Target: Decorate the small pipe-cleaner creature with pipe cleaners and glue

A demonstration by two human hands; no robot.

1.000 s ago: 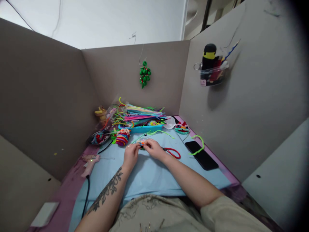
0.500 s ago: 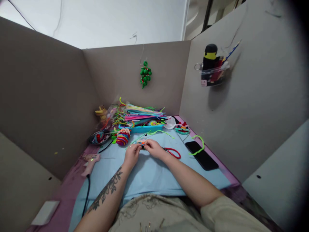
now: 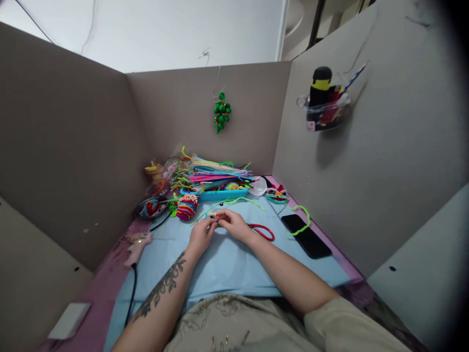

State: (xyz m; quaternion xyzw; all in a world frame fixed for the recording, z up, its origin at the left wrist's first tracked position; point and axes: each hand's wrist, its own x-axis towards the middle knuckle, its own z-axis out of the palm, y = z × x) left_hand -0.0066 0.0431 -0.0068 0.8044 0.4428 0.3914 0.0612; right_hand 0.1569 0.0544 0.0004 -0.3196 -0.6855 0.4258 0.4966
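Observation:
My left hand (image 3: pixel 200 235) and my right hand (image 3: pixel 233 225) meet over the light blue sheet (image 3: pixel 220 266), fingers pinched together on a small colourful pipe-cleaner piece (image 3: pixel 216 216) with orange and green in it. A thin green pipe cleaner (image 3: pixel 240 200) trails away from it toward the back. Red-handled scissors (image 3: pixel 262 231) lie just right of my right hand. A striped, multicoloured pipe-cleaner figure (image 3: pixel 186 207) stands just beyond my left hand.
A blue tray (image 3: pixel 214 195) piled with pipe cleaners sits at the back, a dark bowl (image 3: pixel 149 209) to its left. A pink glue gun (image 3: pixel 137 246) lies left, a black phone (image 3: pixel 307 235) right. Cardboard walls enclose three sides; a green ornament (image 3: pixel 221 112) hangs behind.
My hands have stayed over the same spot; the fingers shifted slightly around the small piece, the right hand edging a little toward the back.

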